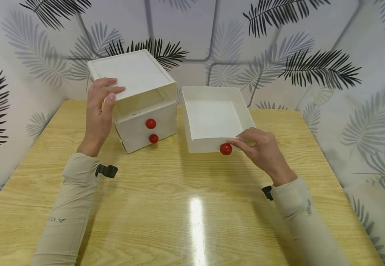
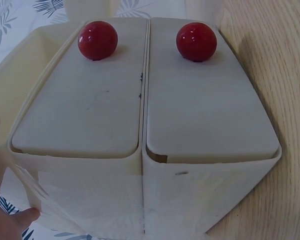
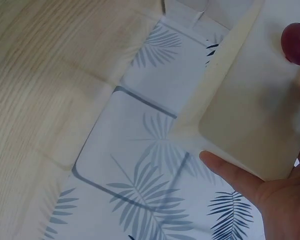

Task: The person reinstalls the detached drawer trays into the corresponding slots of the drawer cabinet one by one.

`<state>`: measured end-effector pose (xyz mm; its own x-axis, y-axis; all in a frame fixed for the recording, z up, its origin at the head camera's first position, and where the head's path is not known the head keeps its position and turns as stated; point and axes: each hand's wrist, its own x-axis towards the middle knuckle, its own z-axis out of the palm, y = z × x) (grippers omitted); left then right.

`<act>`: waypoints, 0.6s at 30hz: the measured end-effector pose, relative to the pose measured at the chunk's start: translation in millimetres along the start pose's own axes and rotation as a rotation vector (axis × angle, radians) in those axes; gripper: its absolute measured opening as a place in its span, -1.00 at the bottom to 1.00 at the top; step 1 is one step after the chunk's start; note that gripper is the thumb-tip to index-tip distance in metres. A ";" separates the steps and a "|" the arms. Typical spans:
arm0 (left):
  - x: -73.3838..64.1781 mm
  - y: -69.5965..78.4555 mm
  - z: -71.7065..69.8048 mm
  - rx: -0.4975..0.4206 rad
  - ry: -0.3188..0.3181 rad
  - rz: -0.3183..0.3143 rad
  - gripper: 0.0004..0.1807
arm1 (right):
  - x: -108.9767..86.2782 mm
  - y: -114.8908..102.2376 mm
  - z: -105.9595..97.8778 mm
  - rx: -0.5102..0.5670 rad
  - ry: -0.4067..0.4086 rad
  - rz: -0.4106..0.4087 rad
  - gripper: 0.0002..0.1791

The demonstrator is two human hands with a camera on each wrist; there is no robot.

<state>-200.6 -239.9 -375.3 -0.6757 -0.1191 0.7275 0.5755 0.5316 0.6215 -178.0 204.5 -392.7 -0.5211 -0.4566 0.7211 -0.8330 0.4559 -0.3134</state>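
A white cabinet [image 1: 136, 75] stands at the back left of the table, its top bay hollow. Two lower drawers [image 1: 130, 131] with red ball knobs sit in it, one above the other. My left hand [image 1: 100, 107] rests on the cabinet's top left edge, fingers lying over the top panel and thumb near the front corner. To the right, my right hand [image 1: 262, 147] pinches the front rim of a white drawer [image 1: 195, 146], close to its red knob [image 1: 226, 149]. That drawer has nothing inside and casts a shadow on the table below.
The wood-grain table [image 1: 152, 207] reaches back to a wall [image 1: 192, 33] covered in leaf-patterned sheeting. A glossy light reflection [image 1: 197, 229] runs down the near middle of the tabletop. Black wrist straps [image 1: 107, 171] show at both cuffs.
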 end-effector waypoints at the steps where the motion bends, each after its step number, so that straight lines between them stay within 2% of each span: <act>1: 0.1 -2.3 -0.1 0.003 -0.002 -0.001 -0.54 | 0.7 -2.0 0.0 0.010 0.002 -0.006 -0.90; 5: 0.9 -4.7 -0.1 0.004 -0.003 0.007 -0.54 | 3.3 -8.7 -0.5 0.033 0.003 -0.022 -0.84; 8: 1.7 -4.2 0.5 0.005 -0.001 0.013 -0.55 | 4.2 -12.7 -1.4 0.020 0.004 -0.033 -0.93; 10: 2.2 -4.1 1.2 0.002 0.003 0.012 -0.56 | 4.0 -15.0 -2.2 0.010 0.008 -0.037 -0.85; 18: 3.6 -4.6 1.8 -0.004 0.011 0.001 -0.55 | 2.2 -21.9 -8.0 -0.010 -0.004 -0.013 -0.84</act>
<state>-206.6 -241.3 -376.1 -0.6701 -0.1276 0.7312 0.5780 0.5284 0.6219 -159.5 199.6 -379.3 -0.5111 -0.4655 0.7226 -0.8378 0.4576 -0.2979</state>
